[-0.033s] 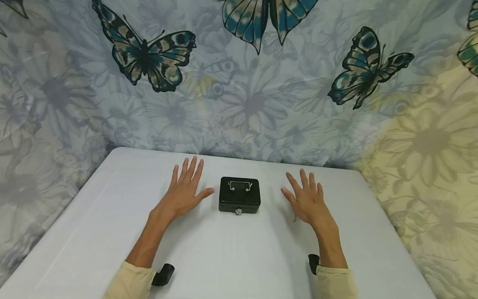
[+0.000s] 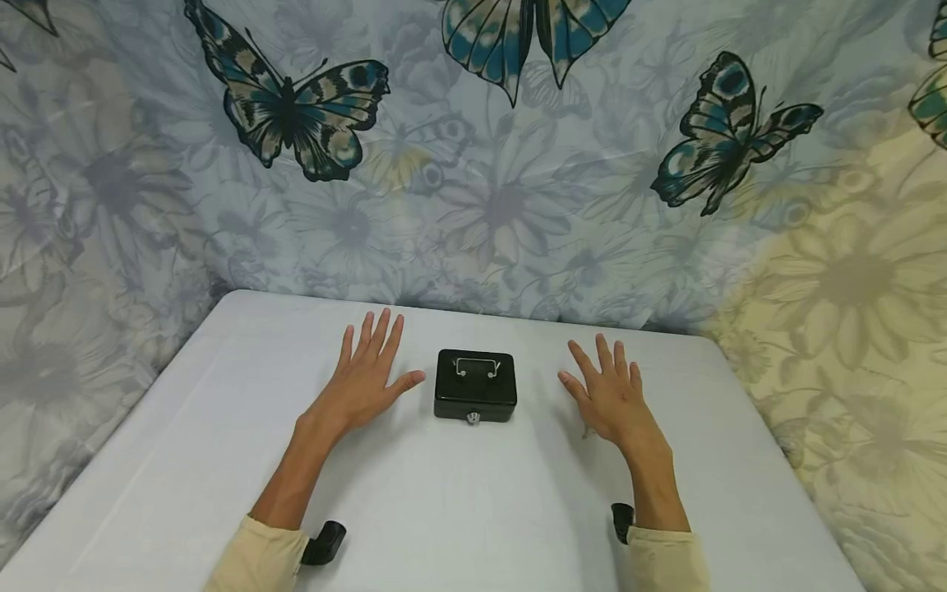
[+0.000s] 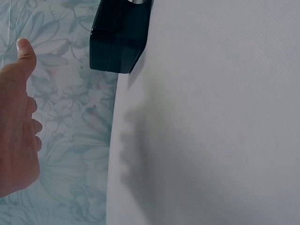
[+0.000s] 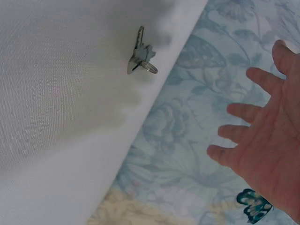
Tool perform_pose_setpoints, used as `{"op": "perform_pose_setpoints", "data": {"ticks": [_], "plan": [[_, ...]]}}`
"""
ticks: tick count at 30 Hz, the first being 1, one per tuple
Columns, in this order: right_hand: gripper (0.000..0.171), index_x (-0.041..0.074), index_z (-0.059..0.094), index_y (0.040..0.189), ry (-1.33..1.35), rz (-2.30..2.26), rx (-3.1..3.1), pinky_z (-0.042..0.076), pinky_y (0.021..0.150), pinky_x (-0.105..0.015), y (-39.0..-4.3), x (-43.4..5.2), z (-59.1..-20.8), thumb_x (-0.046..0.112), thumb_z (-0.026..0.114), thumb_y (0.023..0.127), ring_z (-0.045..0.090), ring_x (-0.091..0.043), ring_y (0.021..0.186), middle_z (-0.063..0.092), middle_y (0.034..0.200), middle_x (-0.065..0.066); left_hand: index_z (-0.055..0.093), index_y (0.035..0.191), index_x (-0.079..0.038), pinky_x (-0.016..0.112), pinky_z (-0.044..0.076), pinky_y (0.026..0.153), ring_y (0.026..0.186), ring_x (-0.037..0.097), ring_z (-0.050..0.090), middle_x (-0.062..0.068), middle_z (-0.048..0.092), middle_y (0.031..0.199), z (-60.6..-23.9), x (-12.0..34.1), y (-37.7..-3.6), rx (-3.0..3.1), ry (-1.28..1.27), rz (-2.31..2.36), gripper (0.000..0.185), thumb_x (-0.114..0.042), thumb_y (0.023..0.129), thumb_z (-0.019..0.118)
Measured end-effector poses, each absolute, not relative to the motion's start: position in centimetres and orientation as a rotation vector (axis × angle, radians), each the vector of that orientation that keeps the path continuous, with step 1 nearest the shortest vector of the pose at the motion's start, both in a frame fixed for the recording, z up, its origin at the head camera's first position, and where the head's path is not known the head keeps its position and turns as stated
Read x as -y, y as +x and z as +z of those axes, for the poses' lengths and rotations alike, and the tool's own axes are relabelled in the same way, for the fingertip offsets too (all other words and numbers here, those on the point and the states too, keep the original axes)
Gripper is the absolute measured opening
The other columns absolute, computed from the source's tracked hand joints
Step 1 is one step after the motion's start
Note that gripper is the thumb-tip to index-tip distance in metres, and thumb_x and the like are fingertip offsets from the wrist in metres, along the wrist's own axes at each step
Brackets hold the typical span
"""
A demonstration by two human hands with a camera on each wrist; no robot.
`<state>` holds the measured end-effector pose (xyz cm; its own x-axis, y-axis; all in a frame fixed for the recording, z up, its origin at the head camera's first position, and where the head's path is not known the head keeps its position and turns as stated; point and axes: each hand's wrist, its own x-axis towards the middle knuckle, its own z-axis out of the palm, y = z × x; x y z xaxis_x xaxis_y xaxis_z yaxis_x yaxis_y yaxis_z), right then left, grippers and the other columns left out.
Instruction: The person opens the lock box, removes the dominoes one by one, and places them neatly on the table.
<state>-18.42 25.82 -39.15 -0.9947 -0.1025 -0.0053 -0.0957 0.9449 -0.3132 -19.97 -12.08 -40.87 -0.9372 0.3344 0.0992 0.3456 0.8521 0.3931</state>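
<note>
Black cash box (image 2: 475, 385) sat shut, mid tabletop (image 2: 459, 510), between both hands; contents hidden. Left hand (image 2: 366, 380) & right hand (image 2: 608, 396) were spread wide, holding nothing, fingers straight. Only right wrist view showed keys (image 4: 141, 55) lying on tabletop near right hand.

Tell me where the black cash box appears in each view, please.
Head: black cash box at centre, on the white table, between the left hand and right hand.
Left wrist: upper left of centre, cut by the top edge.
Right wrist: not in it.
Shared landmark: the white table.
</note>
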Motion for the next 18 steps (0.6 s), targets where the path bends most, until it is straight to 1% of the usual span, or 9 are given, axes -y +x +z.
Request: {"op": "perform_pose_setpoints", "data": {"ticks": [8,12,18], "plan": [[0.068,0.014,0.029,0.166,-0.184,-0.479,-3.099,0.002,0.124,-0.078,-18.52,-25.91,-38.38,0.053,0.037,0.111,-0.002,-0.059,0.159,0.006,0.173,-0.032,0.0,0.169,-0.011,0.062,-0.01,0.131,0.165,0.039,-0.013,0.013,-0.009,0.178,-41.16,12.22,-19.89,2.992,-0.549,-0.641,0.097,-0.064,0.104,0.049],[0.068,0.014,0.027,0.167,-0.187,-0.503,-3.078,0.0,0.124,-0.077,-18.49,-25.71,-38.46,0.053,0.036,0.112,-0.004,-0.058,0.159,0.004,0.173,-0.032,0.001,0.169,-0.012,0.063,-0.009,0.131,0.165,0.039,-0.012,0.013,-0.007,0.178,-41.34,12.21,-19.76,2.998,-0.565,-0.653,0.096,-0.063,0.104,0.049],[0.068,0.016,0.028,0.167,-0.174,-0.518,-3.052,0.001,0.125,-0.077,-18.43,-25.18,-38.82,0.053,0.037,0.111,-0.004,-0.058,0.159,0.004,0.174,-0.031,0.0,0.169,-0.012,0.062,-0.01,0.131,0.165,0.039,-0.011,0.013,-0.006,0.178,-41.52,12.15,-19.81,3.009,-0.585,-0.683,0.095,-0.063,0.105,0.048]]}}
